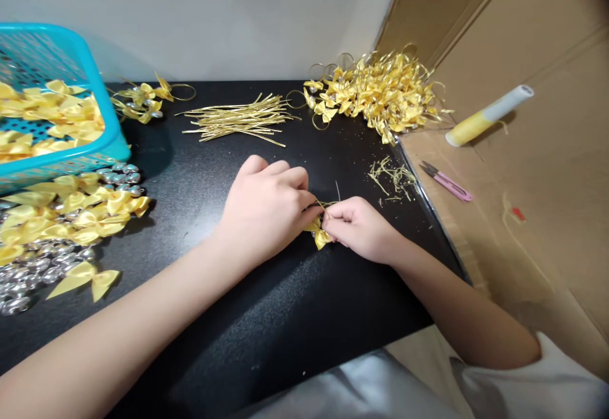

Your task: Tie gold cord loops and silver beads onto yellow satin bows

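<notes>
Over the middle of the black table, my left hand [271, 203] and my right hand [359, 229] meet with fingertips pinched close together. Between them is a yellow ribbon bow [322, 238], with gold cord strands [328, 203] crossing just above it. My left fingers close on the bow and cord from the left. From the right, my right thumb and forefinger pinch the cord beside the bow. A thin pale line sticks up above my right fingers. The exact grip points are partly hidden behind the fingers.
At left stand a blue basket [107, 115] of yellow bows, loose bows [85, 216] and silver beads [47, 260]. Gold cords [238, 119] lie at the back, near a heap of finished-looking bows [380, 92]. Cord scraps [392, 178], pink snips [447, 182] and a tube [490, 115] are right.
</notes>
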Demonstrator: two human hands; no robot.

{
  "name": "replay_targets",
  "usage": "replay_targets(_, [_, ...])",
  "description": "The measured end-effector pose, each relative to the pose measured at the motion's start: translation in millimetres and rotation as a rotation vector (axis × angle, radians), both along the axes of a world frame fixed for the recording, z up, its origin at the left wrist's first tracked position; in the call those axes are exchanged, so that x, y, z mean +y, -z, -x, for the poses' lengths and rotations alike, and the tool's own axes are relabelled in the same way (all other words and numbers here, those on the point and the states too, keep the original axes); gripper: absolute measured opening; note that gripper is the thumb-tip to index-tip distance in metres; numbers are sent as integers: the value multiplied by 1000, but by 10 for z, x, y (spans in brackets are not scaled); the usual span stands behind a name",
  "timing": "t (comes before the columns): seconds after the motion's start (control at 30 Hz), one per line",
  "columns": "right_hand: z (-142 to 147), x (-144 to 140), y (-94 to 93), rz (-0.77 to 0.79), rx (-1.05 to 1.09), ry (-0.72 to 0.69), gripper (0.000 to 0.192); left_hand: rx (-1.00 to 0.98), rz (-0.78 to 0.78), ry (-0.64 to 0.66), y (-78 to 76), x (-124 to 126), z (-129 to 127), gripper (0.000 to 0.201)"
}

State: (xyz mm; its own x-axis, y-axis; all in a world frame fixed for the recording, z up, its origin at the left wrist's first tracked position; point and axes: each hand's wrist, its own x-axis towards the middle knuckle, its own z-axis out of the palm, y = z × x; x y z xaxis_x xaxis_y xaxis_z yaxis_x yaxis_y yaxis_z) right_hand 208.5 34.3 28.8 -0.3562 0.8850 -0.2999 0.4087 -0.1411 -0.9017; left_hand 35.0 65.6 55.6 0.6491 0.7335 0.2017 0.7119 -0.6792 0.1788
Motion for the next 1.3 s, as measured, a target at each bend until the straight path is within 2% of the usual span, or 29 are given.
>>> replay_targets(0.1, [-4,4,1,-9,5,0,26,112,-44,73,-55,23,15,34])
replay_targets(0.2, [-8,10,11,-4,49,3,24,63,12,157,-140,71,65,30])
replay_targets(0.27, [-8,11,11,39,126,-12,21,-69,136,222,-202,108,115,23])
replay_targets(0.33, [-4,7,0,86,226,-35,17,-304,322,240,-253,141,167,16])
replay_targets(0.4, [2,-8,-22,65,297,-40,17,-540,454,132,-282,164,209,10])
replay_targets(0.47, [7,-32,-43,-65,285,-19,19,-605,509,-29,-286,173,235,9])
replay_targets(0.53, [9,-61,-52,-273,188,6,22,-488,565,-96,-274,163,244,17])
replay_targets(0.67, [2,-103,-25,-713,-45,-30,25,-262,726,-16,-270,97,219,38])
replay_targets(0.77, [-6,-112,10,-919,-138,-48,22,-190,784,45,-303,50,195,38])
replay_targets(0.9, [-13,-114,31,-1045,-208,-9,18,-169,748,74,-335,14,189,27])
replay_targets(1.07, [-14,-121,23,-1088,-296,25,21,-173,583,77,-317,-30,177,20])
replay_targets(1.2, [-11,-118,14,-1041,-303,45,19,-160,418,48,-321,-71,136,18])
replay_targets(1.3, [-3,-112,12,-973,-275,30,19,-120,349,49,-332,-94,107,16])
